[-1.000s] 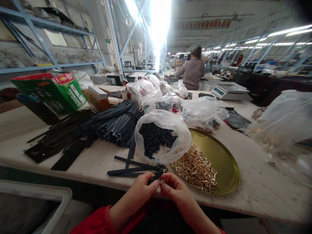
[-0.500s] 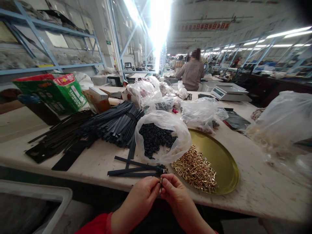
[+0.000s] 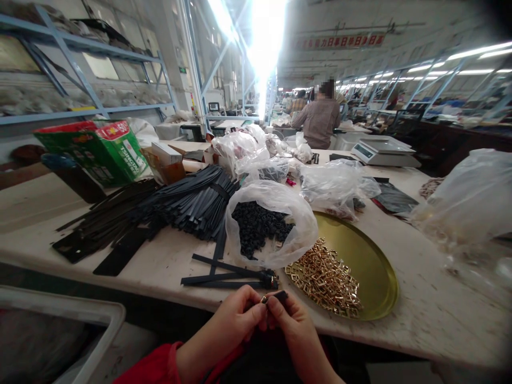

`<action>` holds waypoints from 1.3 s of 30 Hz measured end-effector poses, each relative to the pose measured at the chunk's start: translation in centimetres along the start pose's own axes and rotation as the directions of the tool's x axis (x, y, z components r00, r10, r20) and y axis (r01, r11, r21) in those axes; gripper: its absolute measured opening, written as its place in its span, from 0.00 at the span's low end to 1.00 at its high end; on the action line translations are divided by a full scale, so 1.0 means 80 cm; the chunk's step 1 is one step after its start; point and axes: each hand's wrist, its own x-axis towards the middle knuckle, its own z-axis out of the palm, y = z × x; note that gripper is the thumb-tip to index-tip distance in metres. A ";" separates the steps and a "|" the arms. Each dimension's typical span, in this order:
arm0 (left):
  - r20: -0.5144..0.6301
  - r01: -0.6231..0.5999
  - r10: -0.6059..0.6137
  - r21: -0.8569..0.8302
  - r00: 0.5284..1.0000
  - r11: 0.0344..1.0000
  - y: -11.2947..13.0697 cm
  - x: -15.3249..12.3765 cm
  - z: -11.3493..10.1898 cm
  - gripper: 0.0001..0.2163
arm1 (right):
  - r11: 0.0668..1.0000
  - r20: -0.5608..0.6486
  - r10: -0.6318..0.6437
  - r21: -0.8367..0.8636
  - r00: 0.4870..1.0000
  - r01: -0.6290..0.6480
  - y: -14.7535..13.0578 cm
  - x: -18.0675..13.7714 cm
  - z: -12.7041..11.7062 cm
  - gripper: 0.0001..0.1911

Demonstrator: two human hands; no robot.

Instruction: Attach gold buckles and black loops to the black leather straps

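Observation:
Both hands meet in front of the table's near edge, fingers pinched close together. My left hand (image 3: 240, 316) is closed on a small gold buckle (image 3: 264, 300), partly covered by the fingertips. Between the thumb and fingers of my right hand (image 3: 295, 320) is a black strap (image 3: 281, 295), its end poking up; the rest is hidden. Whether strap and buckle are joined I cannot tell. Just beyond the hands lie several black straps (image 3: 230, 278) with gold buckles at their right ends. Many loose gold buckles (image 3: 326, 280) are heaped on a round gold tray (image 3: 378, 266) to the right.
An open plastic bag (image 3: 304, 226) of small black loops (image 3: 258, 224) stands behind the straps. Leftward lies a bundle of dark straps (image 3: 196, 200). Farther back are filled bags (image 3: 336, 184), a scale (image 3: 384, 149) and a green carton (image 3: 96, 154). A person (image 3: 320, 117) stands beyond.
The black strap end now sticks up from my right hand, where it was not visible before. My fingers have shifted around the buckle, and the view has swung slightly left.

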 end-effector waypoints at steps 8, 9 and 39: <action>-0.043 0.123 -0.125 -0.052 0.991 0.991 0.005 0.008 0.003 0.12 | 0.996 -0.031 -0.065 -0.071 0.997 0.062 -0.012 0.004 -0.003 0.19; -0.050 0.109 -0.112 -0.051 0.992 0.993 0.003 0.009 0.004 0.12 | 0.994 -0.025 -0.074 -0.087 0.997 0.072 -0.012 0.005 -0.003 0.18; -0.051 0.013 -0.003 0.195 0.999 0.981 -0.008 0.000 -0.014 0.10 | 0.980 0.218 0.080 -0.193 0.973 -0.037 -0.009 0.015 -0.006 0.17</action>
